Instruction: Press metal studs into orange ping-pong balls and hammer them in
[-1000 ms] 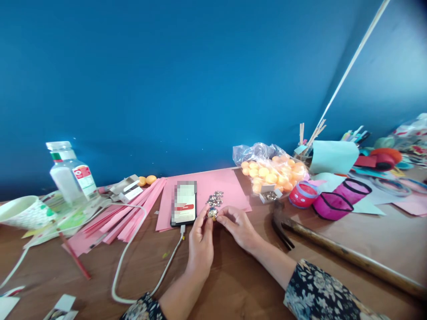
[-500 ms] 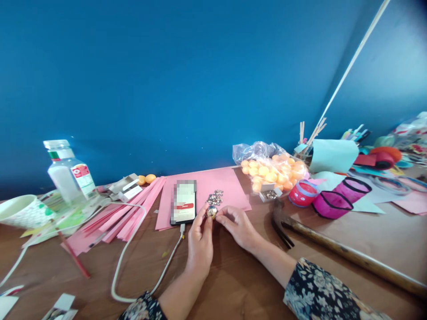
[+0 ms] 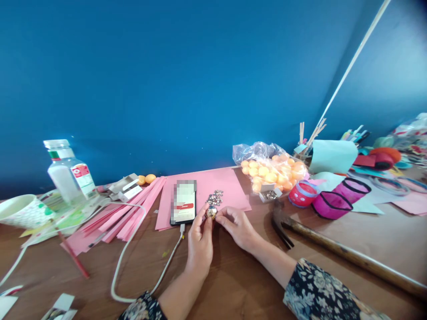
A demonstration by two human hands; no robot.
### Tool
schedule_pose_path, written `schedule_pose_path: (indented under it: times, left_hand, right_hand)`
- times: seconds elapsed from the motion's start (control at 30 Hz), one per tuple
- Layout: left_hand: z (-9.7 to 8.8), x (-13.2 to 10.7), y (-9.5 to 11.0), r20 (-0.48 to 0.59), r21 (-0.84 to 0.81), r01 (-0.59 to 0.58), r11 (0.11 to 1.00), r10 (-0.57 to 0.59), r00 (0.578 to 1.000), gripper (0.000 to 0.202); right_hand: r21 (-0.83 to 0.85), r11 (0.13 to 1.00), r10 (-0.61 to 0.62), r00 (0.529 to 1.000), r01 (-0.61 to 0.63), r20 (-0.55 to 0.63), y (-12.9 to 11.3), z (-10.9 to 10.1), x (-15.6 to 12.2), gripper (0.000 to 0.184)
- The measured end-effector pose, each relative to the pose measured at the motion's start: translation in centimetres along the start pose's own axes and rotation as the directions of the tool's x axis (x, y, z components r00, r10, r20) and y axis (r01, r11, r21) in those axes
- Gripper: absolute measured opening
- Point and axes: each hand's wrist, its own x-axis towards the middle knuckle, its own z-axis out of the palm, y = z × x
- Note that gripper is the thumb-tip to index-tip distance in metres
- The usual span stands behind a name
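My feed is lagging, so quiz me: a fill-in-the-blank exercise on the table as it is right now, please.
The left hand and right hand pinch a shiny piece beside a stud pile lying on ____ paper.
The phone is plugged into a white ____.
Right of the hands lies a ____ with a wooden handle.
The clear bag holds ____ balls.
Missing: pink; cable; hammer; orange.

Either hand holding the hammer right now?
No: the wooden-handled claw hammer lies untouched on the brown wooden table, while the left hand and right hand together pinch a small shiny metal piece.
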Motion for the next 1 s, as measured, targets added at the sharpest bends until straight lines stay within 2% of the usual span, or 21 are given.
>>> schedule_pose_path:
  times: [0.63, 0.87, 1.0]
  left_hand:
    - [-0.18, -0.14, 0.54, -0.015, 0.122, -0.06, 0.991, 0.063, 0.998, 0.04]
    - [-0.04, -0.19, 0.49, -0.007, 0.132, -0.108, 0.985, 0.11, 0.994, 0.038]
    - [-0.03, -0.25, 0.4, -0.006, 0.135, -0.094, 0.986, 0.096, 0.995, 0.037]
  right_hand:
    - [0.043, 0.996, 0.076, 0.996, -0.078, 0.052, -0.54, -0.13, 0.05, 0.018]
    - [0.119, 0.987, 0.099, 0.992, -0.108, 0.079, -0.43, -0.35, 0.19, 0.021]
    - [0.155, 0.981, 0.097, 0.988, -0.115, 0.12, -0.28, -0.5, 0.31, 0.019]
